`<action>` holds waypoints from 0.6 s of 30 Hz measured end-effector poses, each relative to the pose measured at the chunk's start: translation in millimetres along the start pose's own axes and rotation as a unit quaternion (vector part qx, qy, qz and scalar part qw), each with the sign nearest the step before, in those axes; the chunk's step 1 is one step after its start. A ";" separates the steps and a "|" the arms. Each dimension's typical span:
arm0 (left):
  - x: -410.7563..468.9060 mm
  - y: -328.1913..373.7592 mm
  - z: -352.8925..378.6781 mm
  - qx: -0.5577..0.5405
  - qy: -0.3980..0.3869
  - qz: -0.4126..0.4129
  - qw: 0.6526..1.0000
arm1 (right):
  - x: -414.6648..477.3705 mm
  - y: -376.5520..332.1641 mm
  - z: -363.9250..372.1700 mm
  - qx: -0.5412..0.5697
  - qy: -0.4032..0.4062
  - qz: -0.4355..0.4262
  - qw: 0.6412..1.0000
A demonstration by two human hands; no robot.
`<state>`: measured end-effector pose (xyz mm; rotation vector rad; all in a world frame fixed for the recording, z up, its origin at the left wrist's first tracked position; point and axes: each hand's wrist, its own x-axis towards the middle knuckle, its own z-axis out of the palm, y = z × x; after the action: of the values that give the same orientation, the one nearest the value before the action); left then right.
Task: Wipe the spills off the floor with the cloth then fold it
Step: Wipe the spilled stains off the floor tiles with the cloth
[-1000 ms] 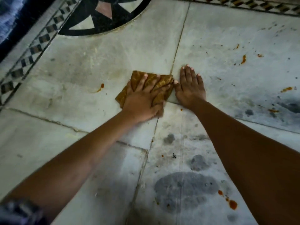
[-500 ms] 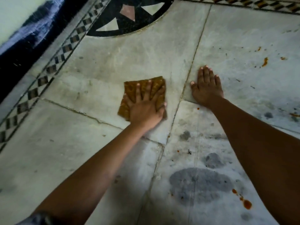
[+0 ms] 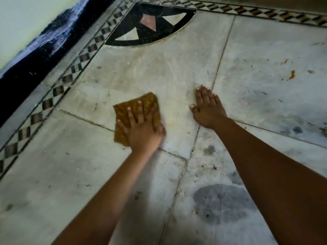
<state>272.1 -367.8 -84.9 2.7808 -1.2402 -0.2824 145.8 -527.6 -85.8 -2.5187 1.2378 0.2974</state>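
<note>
A brown-gold cloth (image 3: 123, 110) lies flat on the pale marble floor (image 3: 159, 76), left of centre. My left hand (image 3: 141, 128) presses down on it with fingers spread, covering its right and lower part. My right hand (image 3: 207, 108) rests flat on the bare floor to the right of the cloth, palm down, fingers together, holding nothing. Orange spill spots (image 3: 292, 74) dot the floor at the far right. Small orange and dark specks (image 3: 208, 167) lie below the right forearm.
A dark wet patch (image 3: 221, 202) spreads on the floor at the lower right. A checkered tile border (image 3: 58, 89) runs along the left, beside a dark skirting and wall (image 3: 26, 55). A black inlay quarter-circle (image 3: 148, 27) sits in the top corner.
My left hand has slid the cloth to the left, away from my right hand. The orange spot that lay left of the cloth is gone. The view has shifted left.
</note>
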 end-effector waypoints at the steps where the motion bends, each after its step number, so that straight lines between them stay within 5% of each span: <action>1: -20.0 6.1 1.6 0.016 -0.006 0.058 0.998 | 0.1 -0.1 -0.6 0.001 0.002 0.000 1.000; 4: -29.4 -18.2 -2.5 0.060 -0.015 0.192 0.979 | 1.9 -1.7 1.0 -0.005 0.001 -0.005 1.000; 8: 43.6 -67.8 -15.7 0.055 0.030 0.030 0.998 | 3.6 0.0 6.1 -0.006 0.023 -0.011 1.000; 12: 116.5 -33.7 -28.9 -0.025 -0.001 -0.077 0.997 | 3.0 1.8 4.7 -0.008 0.048 -0.015 0.999; 18: 80.8 18.9 -9.0 0.033 -0.002 0.113 0.993 | 0.6 3.7 2.8 0.017 0.048 -0.013 0.999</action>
<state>313.0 -440.5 -84.0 2.6581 -1.5752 -0.2332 143.0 -529.1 -89.3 -2.5456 1.2323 0.1499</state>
